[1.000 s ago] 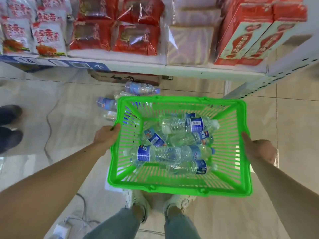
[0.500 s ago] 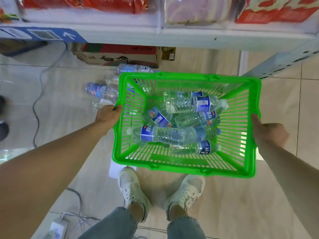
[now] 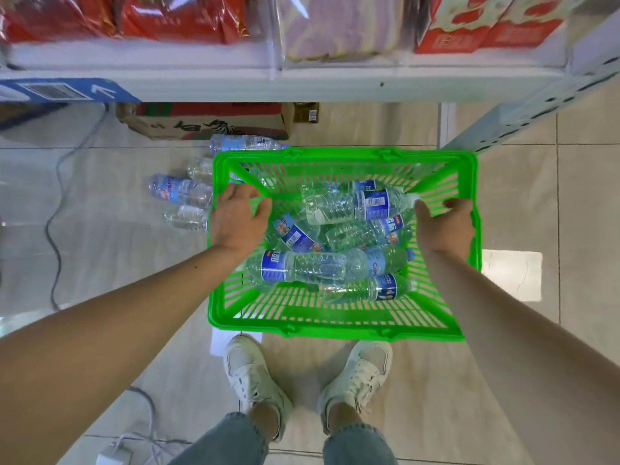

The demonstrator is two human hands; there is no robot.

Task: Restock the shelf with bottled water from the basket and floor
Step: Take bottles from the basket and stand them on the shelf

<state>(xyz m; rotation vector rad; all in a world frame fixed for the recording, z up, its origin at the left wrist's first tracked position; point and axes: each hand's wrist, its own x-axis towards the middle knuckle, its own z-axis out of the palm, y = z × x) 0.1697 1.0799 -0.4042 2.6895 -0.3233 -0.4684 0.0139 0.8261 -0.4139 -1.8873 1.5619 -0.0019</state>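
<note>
1. Down at centre: green plastic basket point(image 3: 342, 327) on tiled floor point(image 3: 503, 380), heaped with water bottles point(image 3: 302, 268).
2. Left hand point(image 3: 235, 219) at nine o'clock rim, fingers loose, gripping nothing.
3. Right hand point(image 3: 443, 226) at three o'clock, spread, empty.
4. More loose bottles point(image 3: 177, 193) at ten o'clock beside basket, under white shelf point(image 3: 302, 83).
</note>
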